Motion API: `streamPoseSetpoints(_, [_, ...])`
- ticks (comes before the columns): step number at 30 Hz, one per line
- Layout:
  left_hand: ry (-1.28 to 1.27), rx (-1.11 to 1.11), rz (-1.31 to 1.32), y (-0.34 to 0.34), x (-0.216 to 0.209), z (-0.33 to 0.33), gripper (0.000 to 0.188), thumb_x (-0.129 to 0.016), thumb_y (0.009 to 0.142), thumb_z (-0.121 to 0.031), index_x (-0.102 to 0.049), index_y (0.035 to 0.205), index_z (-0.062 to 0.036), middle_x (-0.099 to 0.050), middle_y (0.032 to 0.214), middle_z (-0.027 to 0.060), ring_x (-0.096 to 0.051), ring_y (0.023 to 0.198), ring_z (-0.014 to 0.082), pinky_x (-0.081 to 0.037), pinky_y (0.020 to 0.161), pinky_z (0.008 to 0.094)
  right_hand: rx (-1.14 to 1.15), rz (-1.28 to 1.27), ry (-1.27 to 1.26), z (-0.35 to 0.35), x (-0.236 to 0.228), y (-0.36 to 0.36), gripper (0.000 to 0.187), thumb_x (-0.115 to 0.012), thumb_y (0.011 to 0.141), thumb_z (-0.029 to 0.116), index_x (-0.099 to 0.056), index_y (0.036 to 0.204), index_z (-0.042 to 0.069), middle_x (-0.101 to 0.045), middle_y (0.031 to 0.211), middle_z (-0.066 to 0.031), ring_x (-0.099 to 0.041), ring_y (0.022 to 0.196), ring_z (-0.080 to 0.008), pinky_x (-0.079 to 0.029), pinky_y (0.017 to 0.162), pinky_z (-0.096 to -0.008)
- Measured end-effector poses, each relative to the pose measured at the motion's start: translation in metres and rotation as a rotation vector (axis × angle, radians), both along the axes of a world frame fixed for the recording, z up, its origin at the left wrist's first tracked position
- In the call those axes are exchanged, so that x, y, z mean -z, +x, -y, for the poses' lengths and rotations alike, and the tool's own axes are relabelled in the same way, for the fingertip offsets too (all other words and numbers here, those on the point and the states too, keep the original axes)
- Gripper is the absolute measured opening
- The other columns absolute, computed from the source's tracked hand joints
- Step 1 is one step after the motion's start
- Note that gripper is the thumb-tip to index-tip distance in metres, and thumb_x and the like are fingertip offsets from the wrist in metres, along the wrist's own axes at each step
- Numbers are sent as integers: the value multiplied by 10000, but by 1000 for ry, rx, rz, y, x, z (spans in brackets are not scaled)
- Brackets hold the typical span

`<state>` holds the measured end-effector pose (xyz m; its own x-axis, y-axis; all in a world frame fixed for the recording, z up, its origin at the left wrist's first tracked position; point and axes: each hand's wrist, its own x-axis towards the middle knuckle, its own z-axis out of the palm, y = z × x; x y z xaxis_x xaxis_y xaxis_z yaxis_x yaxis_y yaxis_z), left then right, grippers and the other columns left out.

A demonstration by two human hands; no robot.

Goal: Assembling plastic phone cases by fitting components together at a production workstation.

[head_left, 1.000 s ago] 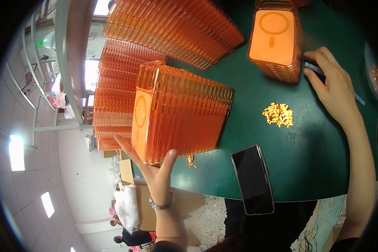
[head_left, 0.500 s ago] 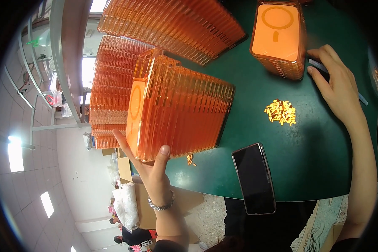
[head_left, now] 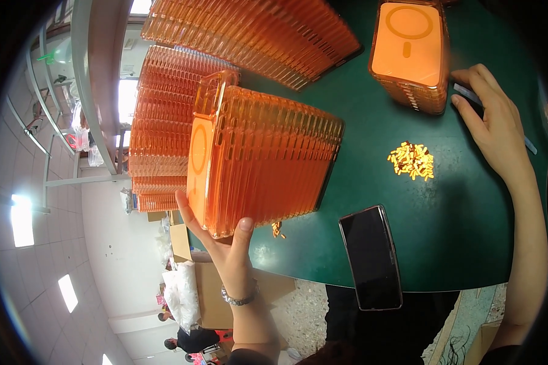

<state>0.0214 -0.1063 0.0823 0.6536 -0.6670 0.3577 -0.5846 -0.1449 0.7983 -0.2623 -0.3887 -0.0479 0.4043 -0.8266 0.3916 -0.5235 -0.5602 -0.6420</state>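
Observation:
My left hand (head_left: 230, 258) grips the lower end of the front phone case on a tall stack of clear orange phone cases (head_left: 268, 164), thumb on the side and a finger along the far edge. That case's face (head_left: 199, 164) shows a ring mark. On the right, my right hand (head_left: 493, 121) rests low over the table, its fingers closed round a thin, light grey strip-like tool (head_left: 467, 93), mostly hidden under the palm. Beside its fingertips stands a second, shorter stack of orange cases (head_left: 408, 45). A pile of small orange pieces (head_left: 411, 161) lies between the hands.
A dark phone (head_left: 371, 258) lies over the near edge of the green table (head_left: 310, 255). More orange case stacks (head_left: 256, 36) stand at the back left. A few loose orange pieces (head_left: 277, 230) lie by the left stack. Cardboard boxes (head_left: 216, 298) and people are beyond.
My left hand has shifted slightly right and down along the stack's lower end. My right hand stays by the short stack with the grey tool, a little more of which shows.

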Motion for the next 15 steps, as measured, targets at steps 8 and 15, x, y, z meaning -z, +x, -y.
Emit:
streamPoseSetpoints(8, [-30, -8, -48, 7, -10, -3, 929, -766, 988, -393, -252, 1685, -57, -354, 1678, 170, -402, 1534, 293, -359, 1253, 464, -21, 8, 1, 1, 1, 0, 276, -646, 1020, 168, -655, 1232, -7, -636, 1109, -126, -690, 1003, -337, -527, 875, -391])
streamPoseSetpoints(15, [-64, 1, -20, 5, -11, -11, 855, -759, 978, -347, -336, 1643, -17, -397, 1648, 170, -408, 1529, 282, -349, 1258, 454, -12, 10, 13, -1, 0, 0, 289, -648, 1023, 172, -654, 1239, -20, -641, 1135, -135, -699, 1050, -337, -530, 914, -387])
